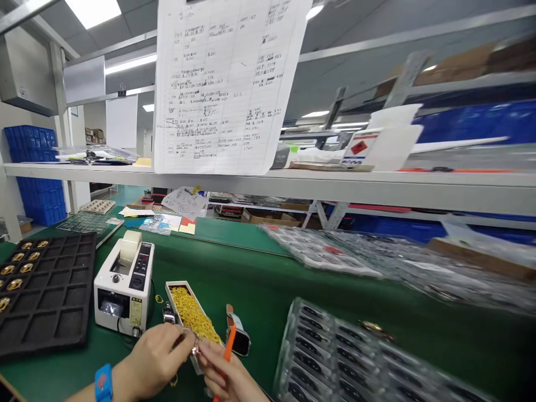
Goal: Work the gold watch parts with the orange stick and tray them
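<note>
My left hand (161, 354), with a blue band (103, 383) on its wrist, is closed with thumb and fingertips pinching at a small shiny metal part (195, 350). My right hand (226, 368) meets it there. Its fingertips touch the same part while an orange stick-like tool (230, 341) is gripped in the fingers and stands tilted. Fingers hide most of the metal part. Just behind the hands lies a narrow white box (168, 285), filled with small yellow rings (190, 310). A watch (242, 340) rests to its right, and a small metal-cased item (168, 314) to its left.
A white tape dispenser (144, 279) stands left of the box. Farther left is a black compartment tray (62, 324) with gold-coloured pieces. Clear plastic trays of dark parts (310, 346) lie at right. A shelf (234, 183) crosses above, with a handwritten sheet (218, 111) hanging over it.
</note>
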### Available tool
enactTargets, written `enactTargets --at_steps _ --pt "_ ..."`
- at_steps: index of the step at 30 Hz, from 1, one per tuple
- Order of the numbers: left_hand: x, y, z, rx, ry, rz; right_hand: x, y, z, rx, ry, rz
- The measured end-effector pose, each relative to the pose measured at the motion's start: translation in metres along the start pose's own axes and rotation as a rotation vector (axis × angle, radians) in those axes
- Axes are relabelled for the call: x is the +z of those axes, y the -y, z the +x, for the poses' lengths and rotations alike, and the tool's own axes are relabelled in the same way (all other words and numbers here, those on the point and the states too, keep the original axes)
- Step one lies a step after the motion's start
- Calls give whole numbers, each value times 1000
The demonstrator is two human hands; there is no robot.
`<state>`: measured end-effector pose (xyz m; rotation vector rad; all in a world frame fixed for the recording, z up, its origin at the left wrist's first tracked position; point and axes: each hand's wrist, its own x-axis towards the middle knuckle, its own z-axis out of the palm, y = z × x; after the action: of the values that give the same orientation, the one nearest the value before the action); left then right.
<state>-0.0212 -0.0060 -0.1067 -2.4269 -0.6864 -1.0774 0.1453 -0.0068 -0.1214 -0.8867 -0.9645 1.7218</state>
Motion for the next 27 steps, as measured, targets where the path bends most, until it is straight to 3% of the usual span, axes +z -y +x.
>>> enactTargets --at_steps 3,7,9,12,14,16,20,24,27 --pt "-14 -13 -7 -299 153 -221 -3 4 -1 -87 -54 -116" --pt "-32 -31 -23 -987 329 -1011 -8 5 0 -121 -129 -231" --pt "-39 -31 -32 -1320 257 -1337 -9 4 0 -103 -173 -248" --pt "-49 -17 -48 -1637 -87 -1354 -8 2 -2 -64 -204 -267" --pt "-55 0 -57 -1704 -284 -1251 -7 2 -3 -48 -193 -275" --pt "-60 18 -61 -1697 -363 -1178 -7 2 -4 -42 -188 -285" --pt "-62 38 -53 -1617 -396 -1059 -8 2 -6 -49 -190 -309" --pt "-70 33 -30 -1477 -466 -915 -12 0 -5 -70 -206 -306" --pt "-80 31 -11 -1239 -388 -800 -14 -1 -4 -70 -218 -304"
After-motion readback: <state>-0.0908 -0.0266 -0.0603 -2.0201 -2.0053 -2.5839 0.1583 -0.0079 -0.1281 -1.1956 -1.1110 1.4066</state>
